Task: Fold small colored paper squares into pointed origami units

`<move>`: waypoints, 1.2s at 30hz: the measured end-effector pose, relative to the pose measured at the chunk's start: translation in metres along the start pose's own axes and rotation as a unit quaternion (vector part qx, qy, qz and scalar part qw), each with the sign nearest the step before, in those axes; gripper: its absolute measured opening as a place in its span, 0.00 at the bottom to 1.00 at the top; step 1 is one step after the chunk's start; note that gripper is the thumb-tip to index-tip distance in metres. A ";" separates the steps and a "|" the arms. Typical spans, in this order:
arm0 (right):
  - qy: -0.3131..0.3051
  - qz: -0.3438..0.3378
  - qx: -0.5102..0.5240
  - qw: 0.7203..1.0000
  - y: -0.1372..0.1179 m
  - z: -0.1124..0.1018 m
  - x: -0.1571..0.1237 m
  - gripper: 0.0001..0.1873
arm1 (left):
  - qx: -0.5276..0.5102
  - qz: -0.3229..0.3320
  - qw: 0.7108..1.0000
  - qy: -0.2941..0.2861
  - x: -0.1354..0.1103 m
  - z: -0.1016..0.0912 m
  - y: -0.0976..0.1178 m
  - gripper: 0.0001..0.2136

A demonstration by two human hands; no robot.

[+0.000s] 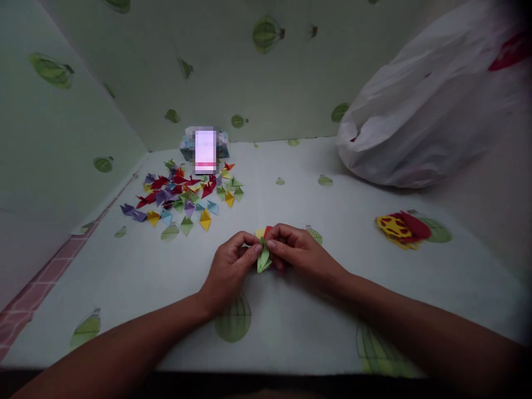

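Above the middle of the white table, a small green folded paper piece (263, 259) is pinched between both hands. Yellow and red paper (260, 233) shows just behind it; whether these parts are joined to the green one I cannot tell. My left hand (233, 269) grips the left side with thumb and forefinger. On the right side, the thumb of my right hand (301, 255) presses against the folds, its other fingers curled partly out of sight behind. To the left lies a loose pile of folded paper pieces (189, 208) in several colours.
A blurred, lit phone-like screen (205, 149) leans at a patterned box (224, 145) behind the pile. Yellow and red cut-out pieces (399, 228) lie at right. A large white plastic bag (407, 122) stands at the back right, by the wall (216, 66).
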State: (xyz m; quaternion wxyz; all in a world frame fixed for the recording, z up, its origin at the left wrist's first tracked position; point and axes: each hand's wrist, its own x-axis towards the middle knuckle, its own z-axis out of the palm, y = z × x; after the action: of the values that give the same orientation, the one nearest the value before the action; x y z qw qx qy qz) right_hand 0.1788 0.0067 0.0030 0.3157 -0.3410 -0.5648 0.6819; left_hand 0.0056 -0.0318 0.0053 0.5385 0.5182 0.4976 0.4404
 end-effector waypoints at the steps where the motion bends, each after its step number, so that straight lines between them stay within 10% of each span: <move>1: 0.000 0.003 0.001 1.000 0.000 0.000 0.000 0.12 | 0.003 0.001 1.000 0.000 0.000 0.000 0.001 0.08; 36: 0.030 -0.035 -0.103 0.994 -0.002 0.001 0.001 0.07 | 0.073 0.022 0.997 -0.012 0.002 -0.002 0.003 0.08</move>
State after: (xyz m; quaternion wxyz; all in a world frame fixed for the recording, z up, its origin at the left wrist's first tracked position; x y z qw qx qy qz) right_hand 0.1776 0.0079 0.0044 0.3193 -0.3723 -0.6336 0.5983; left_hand 0.0037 -0.0292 0.0083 0.4951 0.5722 0.5106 0.4085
